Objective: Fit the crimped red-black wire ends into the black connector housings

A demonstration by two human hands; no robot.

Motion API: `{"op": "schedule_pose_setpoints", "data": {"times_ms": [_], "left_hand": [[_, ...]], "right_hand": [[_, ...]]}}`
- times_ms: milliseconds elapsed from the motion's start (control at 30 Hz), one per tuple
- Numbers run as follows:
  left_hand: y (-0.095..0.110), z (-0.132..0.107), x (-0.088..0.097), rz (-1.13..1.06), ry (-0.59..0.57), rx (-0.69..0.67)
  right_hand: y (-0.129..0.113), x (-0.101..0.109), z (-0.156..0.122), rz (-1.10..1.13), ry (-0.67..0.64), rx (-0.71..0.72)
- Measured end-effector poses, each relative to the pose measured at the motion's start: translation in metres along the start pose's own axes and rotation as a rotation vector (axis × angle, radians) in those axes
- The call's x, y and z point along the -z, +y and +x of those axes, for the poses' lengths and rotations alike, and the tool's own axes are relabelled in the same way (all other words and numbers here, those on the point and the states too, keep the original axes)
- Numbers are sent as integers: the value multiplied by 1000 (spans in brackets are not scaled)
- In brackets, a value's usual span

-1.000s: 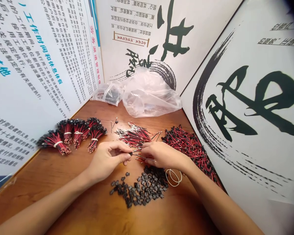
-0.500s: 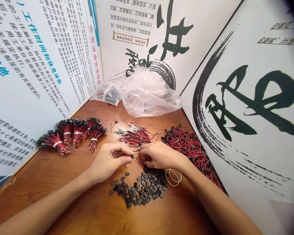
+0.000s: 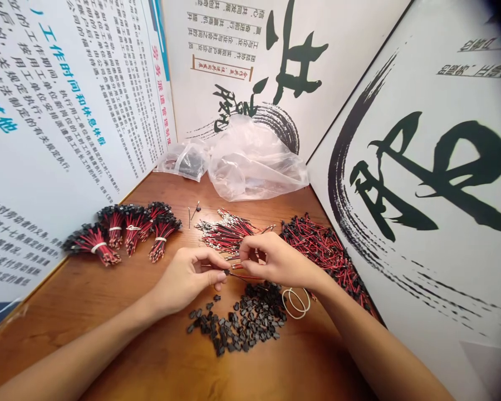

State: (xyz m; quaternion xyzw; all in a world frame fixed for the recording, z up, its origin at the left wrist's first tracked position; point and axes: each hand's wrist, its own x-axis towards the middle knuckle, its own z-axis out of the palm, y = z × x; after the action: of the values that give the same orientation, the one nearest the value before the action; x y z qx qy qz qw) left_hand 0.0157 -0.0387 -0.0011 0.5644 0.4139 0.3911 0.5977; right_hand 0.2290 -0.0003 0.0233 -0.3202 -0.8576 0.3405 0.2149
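Observation:
Thumb and forefinger of my left hand (image 3: 194, 278) pinch a small black connector housing (image 3: 227, 272). From that housing a thin dark wire trails right, passing below my right hand (image 3: 278, 259). My right hand is closed in a pinch just right of the connector, at the end of a thin wire whose tip its fingers partly hide. Behind both hands lies a pile of loose red and black wires (image 3: 227, 231) with metal tips. In front of them is a heap of loose black connector housings (image 3: 250, 317).
Wires with black connectors (image 3: 317, 245) are heaped at right. Banded wire bundles (image 3: 132, 228) stand at left. Two pale rubber bands (image 3: 295, 303) lie near my right wrist. Plastic bags (image 3: 254, 167) rest against the back panel; printed panels (image 3: 401, 167) enclose the wooden table (image 3: 121, 334).
My right hand has lifted slightly and turned, its fingers now curled in a rounder pinch. My left hand stays almost in place with the connector housing.

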Motion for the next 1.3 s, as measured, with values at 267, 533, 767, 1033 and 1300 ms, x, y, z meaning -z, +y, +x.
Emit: {"op": "schedule_pose_setpoints", "data": {"times_ms": [267,533,767,1033,1300], "left_hand": [[-2,-1,-2,-7,-8,14],[-2,-1,-3,-29,-14,9],[-4,-2,-4,-53,-18,-6],[-4,-3,-6,-5,-24,-74],[-8,-4,-8,-43,-6,-119]], "right_hand": [[-11,-6,-1,94,-74,47],[-12,-8,-1,133,-39,18],[-11,-8,-1,189,-84,-38],[-11,-14,-1,465,-72,-99],[-5,-30,1,710,34,-188]]}}
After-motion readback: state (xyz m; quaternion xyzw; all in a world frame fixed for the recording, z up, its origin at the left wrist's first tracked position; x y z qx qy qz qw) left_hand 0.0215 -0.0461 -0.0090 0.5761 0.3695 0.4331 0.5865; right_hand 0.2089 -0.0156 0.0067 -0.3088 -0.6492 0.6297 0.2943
